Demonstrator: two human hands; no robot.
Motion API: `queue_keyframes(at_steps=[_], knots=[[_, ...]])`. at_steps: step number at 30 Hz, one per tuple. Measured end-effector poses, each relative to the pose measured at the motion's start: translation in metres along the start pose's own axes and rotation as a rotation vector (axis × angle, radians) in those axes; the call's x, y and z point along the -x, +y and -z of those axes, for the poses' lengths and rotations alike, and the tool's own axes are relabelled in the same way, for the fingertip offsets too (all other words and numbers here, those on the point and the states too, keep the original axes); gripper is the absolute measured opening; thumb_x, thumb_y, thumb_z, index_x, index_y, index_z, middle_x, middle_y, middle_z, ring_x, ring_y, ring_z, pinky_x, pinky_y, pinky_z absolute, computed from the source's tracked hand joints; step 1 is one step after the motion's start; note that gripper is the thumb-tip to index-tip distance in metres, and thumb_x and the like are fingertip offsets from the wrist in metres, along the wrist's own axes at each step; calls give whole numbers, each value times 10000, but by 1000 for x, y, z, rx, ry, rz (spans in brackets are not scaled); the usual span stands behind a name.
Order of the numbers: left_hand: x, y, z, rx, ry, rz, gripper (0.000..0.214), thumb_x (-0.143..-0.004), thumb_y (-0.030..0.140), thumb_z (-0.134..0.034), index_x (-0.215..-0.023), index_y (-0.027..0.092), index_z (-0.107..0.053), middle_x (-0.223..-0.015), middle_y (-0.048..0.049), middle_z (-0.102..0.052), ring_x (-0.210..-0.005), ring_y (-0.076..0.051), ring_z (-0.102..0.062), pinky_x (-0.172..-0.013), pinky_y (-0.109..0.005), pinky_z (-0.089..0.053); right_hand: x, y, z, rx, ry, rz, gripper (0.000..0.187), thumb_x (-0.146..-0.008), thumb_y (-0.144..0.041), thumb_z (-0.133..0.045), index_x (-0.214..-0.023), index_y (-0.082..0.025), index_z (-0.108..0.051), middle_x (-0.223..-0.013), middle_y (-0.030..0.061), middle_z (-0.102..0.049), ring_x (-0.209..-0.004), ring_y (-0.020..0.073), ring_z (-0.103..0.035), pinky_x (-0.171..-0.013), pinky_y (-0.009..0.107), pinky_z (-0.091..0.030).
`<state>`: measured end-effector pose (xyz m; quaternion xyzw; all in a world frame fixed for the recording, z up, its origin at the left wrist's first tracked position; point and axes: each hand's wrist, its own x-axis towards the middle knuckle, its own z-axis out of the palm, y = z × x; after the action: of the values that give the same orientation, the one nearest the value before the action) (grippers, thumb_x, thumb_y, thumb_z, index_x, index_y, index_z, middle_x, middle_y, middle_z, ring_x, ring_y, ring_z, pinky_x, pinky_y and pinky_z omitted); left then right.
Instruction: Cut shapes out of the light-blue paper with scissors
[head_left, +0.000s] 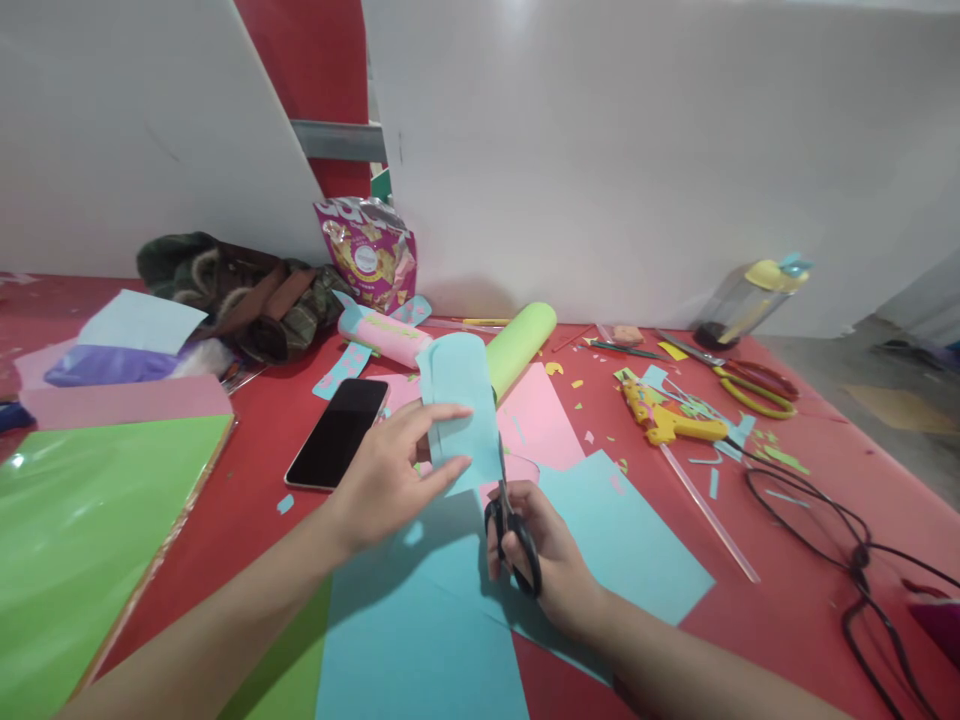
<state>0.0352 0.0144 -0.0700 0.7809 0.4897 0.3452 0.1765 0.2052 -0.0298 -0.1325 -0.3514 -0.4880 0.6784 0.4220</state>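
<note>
My left hand point(409, 465) grips a light blue piece of paper point(461, 400) with a rounded top, thumb and fingers spread across its face. It looks layered along the left side. In my right hand point(551, 560) is a pair of black-handled scissors point(531, 560), with fingers through the loops. The scissor blades point upward along the right edge of the paper. Larger light blue sheets point(420, 640) lie below both hands. Behind the held paper are a green paper roll point(523, 345) and a pink and blue paper roll point(386, 337).
A phone point(337, 435) lies left of my hands. At right are a yellow glue gun point(675, 425) with a black cable point(806, 485), large scissors point(750, 385) and a bottle point(750, 305). A snack bag point(371, 255) stands at the back; green sheets point(105, 540) lie left.
</note>
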Motion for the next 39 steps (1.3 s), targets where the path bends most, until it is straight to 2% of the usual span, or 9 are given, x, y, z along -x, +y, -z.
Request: queue_keyframes(at_steps=[13,39], knots=[[0,-2,1,-3,0,-33,281,-739,215,-573,-1014,163,-549,-818,-14,-591,-545,-90,-478,-529,-210,-443,-2,4,0,-11,14,14,431,-678,-552,-574,-872,-211,-393,-601,-83,-443,-406,44,-454,-426,202,-357],[-3,-3,3,-7,-29,-26,277,-744,240,-553,-1009,162,-547,-813,-27,-588,-585,-106,-499,-552,-228,-463,-2,-1,-2,-13,81,-80,463,-609,-557,-624,-816,-216,-389,-567,-93,-458,-344,44,-431,-372,189,-326]])
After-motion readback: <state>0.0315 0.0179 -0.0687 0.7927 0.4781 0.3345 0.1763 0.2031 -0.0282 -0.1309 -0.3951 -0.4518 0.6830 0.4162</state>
